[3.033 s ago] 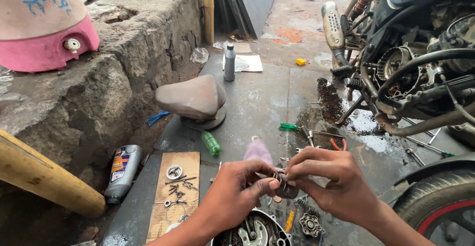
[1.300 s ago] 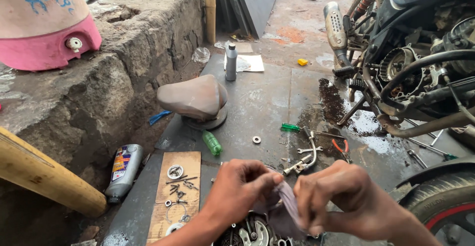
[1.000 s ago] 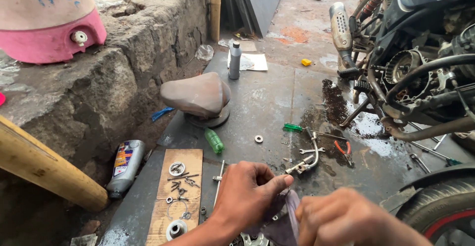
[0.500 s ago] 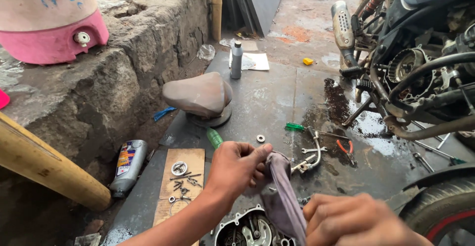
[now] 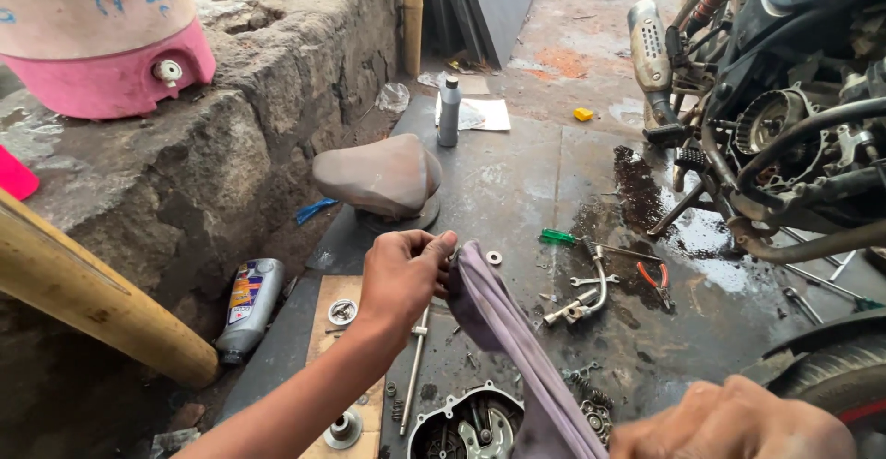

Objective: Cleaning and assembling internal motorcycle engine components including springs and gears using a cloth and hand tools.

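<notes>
Since a second ago the purple rag (image 5: 503, 321) has been drawn taut between both hands. Left hand (image 5: 403, 274) grip is clamped on its upper end; right hand (image 5: 734, 422) grip closed on the lower end, above the engine cover (image 5: 466, 422) on the floor.

A brown seat (image 5: 377, 178) is laid on the wet floor, a grey bottle (image 5: 448, 110) stood behind it. A green screwdriver (image 5: 559, 236) and red pliers (image 5: 655, 278) are scattered near a motorcycle (image 5: 784, 127).
</notes>
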